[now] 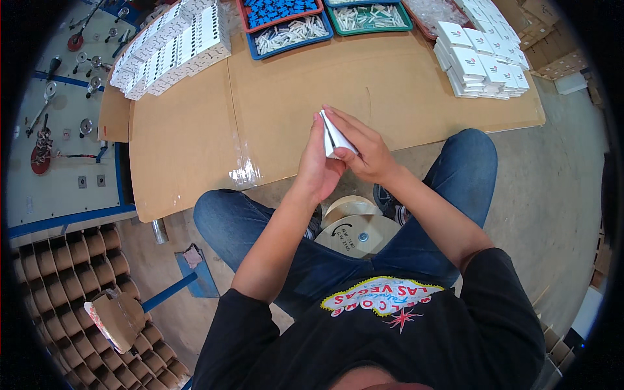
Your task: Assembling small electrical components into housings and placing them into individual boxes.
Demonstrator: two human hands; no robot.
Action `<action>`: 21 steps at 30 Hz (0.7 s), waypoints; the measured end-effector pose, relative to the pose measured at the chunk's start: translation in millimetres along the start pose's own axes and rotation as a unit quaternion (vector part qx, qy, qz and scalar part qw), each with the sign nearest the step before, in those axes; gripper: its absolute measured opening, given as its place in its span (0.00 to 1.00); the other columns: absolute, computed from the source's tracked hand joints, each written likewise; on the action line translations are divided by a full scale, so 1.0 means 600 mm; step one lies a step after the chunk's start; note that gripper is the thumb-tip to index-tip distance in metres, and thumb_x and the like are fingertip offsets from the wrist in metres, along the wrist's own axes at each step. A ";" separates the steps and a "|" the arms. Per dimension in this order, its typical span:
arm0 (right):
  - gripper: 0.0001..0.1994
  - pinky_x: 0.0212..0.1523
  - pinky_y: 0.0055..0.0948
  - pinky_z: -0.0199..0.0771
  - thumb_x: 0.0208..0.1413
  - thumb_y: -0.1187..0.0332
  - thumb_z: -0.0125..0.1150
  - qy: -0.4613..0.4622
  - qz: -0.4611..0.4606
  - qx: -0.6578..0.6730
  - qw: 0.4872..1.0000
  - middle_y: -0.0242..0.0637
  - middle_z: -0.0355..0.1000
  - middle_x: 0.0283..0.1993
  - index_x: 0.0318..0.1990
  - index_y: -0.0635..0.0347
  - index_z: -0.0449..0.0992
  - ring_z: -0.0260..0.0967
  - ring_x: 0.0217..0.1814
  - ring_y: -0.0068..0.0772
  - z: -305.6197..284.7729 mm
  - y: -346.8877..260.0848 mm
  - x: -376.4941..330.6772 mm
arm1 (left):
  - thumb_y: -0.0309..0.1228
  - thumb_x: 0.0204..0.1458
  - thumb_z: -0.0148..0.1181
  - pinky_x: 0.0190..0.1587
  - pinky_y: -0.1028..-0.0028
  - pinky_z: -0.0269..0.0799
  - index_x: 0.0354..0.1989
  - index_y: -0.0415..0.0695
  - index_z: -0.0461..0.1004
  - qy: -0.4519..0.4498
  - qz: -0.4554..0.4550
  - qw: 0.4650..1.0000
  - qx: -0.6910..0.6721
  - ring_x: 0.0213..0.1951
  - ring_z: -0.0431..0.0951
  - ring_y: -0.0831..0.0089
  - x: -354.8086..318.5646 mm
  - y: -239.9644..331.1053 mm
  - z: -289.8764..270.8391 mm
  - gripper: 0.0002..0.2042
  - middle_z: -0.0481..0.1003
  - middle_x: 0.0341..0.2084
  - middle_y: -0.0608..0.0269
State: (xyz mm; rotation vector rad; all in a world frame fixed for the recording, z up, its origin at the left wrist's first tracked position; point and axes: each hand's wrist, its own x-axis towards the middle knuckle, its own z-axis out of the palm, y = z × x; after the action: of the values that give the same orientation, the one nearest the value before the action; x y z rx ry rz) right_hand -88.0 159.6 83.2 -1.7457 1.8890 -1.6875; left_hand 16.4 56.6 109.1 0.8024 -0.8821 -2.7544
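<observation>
A small white cardboard box (341,142), flattish and with a dark gap along one side, is pressed between my two hands over the near part of the cardboard-covered table (195,130). My left hand (316,159) supports it from the left, fingers together and pointing away from me. On the other side, my right hand (368,148) closes over it, with the thumb at its near end. Much of the box is hidden by my palms and fingers.
Stacked white boxes (179,55) stand at the back left, flat white boxes (478,65) at the back right. Between them are a red tray (247,25) of blue pieces, a blue tray (260,56) and a green tray (370,30) of white pieces. A wooden spool (383,227) lies between my legs.
</observation>
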 end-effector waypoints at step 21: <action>0.27 0.66 0.37 0.66 0.59 0.67 0.61 -0.065 0.154 0.037 0.985 0.51 0.69 0.65 0.66 0.63 0.68 0.68 0.67 0.47 -0.041 -0.015 0.004 | 0.57 0.66 0.39 0.52 0.62 0.75 0.59 0.42 0.64 0.039 0.056 0.985 0.160 0.47 0.78 0.63 0.024 0.006 -0.023 0.30 0.73 0.48 0.55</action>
State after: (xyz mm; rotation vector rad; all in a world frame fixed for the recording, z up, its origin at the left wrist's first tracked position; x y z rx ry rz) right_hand -99.1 176.0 100.8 -1.4115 1.8952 -1.4736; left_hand 11.4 42.6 95.6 0.8725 -1.3308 -2.5006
